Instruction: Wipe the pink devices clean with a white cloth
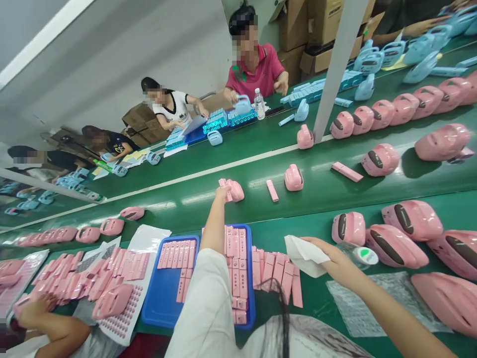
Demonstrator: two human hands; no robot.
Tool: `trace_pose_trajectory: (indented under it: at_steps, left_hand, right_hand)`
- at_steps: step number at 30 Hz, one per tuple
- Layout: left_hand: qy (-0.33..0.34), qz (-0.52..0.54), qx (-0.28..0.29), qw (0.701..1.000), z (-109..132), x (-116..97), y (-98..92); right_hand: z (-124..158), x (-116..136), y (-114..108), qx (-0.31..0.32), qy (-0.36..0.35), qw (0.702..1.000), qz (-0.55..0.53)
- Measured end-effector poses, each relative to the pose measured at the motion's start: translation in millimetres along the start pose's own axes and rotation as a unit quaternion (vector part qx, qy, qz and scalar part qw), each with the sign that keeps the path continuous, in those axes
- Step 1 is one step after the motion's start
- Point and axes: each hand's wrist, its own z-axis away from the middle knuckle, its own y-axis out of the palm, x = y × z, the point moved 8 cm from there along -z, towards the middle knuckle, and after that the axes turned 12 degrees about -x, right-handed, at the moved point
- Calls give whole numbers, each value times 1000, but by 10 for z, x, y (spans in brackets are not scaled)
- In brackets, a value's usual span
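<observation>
My left hand (222, 195) reaches forward over the green belt (194, 199), fingers closed on a pink shell (235, 190) with a pink strip against it. The shell rests on or just above the belt. My right hand (337, 262) stays close to me at the right and grips a white cloth (303, 253). Below my left arm a blue tray (164, 298) holds rows of flat pink panels (178, 254).
More pink shells (293, 178) and pink strips (272, 190) lie along the belt, with bigger shells (410, 221) at the right. A white post (335, 64) stands mid-belt. Several people work opposite among blue parts (223, 119). A co-worker's hand (35, 308) lies bottom left. A white-capped bottle (363, 255) sits by my right hand.
</observation>
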Motion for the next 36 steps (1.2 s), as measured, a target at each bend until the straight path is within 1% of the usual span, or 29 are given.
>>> trace_pose_trajectory:
  at_steps: [3, 6, 9, 12, 14, 16, 18, 20, 23, 26, 27, 28, 29, 30, 31, 32, 33, 34, 35, 36]
  left_hand:
    - [-28, -34, 6, 999, -76, 158, -119]
    - [-54, -69, 0, 996, -61, 351, -243]
    - [-64, -103, 1, 993, 34, 493, -334]
    - [-47, -142, 4, 989, 186, 528, -423]
    - [-22, -181, -2, 983, 338, 524, -509]
    - [10, -229, -14, 973, 560, 546, -612]
    - [44, -280, -35, 958, 848, 619, -707]
    - [73, -322, -61, 942, 1163, 740, -768]
    - [101, -361, -89, 923, 1549, 927, -773]
    - [117, -366, -94, 919, 1743, 1010, -728]
    - [119, -361, -88, 921, 1774, 1012, -716]
    - [121, -353, -79, 924, 1797, 1004, -706]
    - [122, -342, -67, 929, 1821, 991, -701]
    - [123, -329, -52, 935, 1851, 974, -696]
    - [123, -311, -32, 942, 1893, 955, -688]
    - [124, -290, -8, 949, 1952, 934, -674]
    - [125, -265, 20, 956, 2031, 911, -652]
    - [126, -238, 49, 962, 2129, 884, -627]
    - [129, -213, 78, 965, 2244, 852, -600]
    - [128, -181, 109, 969, 2373, 818, -571]
  right_hand:
    - [29, -182, -53, -14, 48, 999, -19]
    - [50, -286, -70, -14, 78, 996, -34]
    - [51, -318, -76, -22, 96, 995, -21]
    - [63, -314, -64, -24, 96, 995, -8]
    - [89, -304, -57, -22, 84, 996, -9]
    - [133, -307, -58, -20, 74, 997, -13]
    - [197, -333, -58, -20, 75, 997, -13]
    - [278, -376, -73, -40, 91, 995, -16]
    - [442, -427, -86, -86, 140, 983, -78]
    - [623, -362, -106, -96, 165, 969, -156]
    - [675, -316, -173, -108, 162, 967, -166]
    - [723, -271, -296, -139, 157, 963, -168]
    - [770, -229, -477, -191, 149, 956, -163]
    - [822, -187, -707, -262, 138, 945, -143]
    - [884, -138, -962, -342, 121, 926, -104]
    - [943, -71, -1202, -415, 96, 904, -47]
    - [972, 9, -1386, -464, 61, 884, 22]
    - [947, 91, -1488, -477, 16, 874, 92]
    - [867, 154, -1497, -452, -40, 878, 153]
    - [758, 184, -1423, -397, -102, 891, 196]
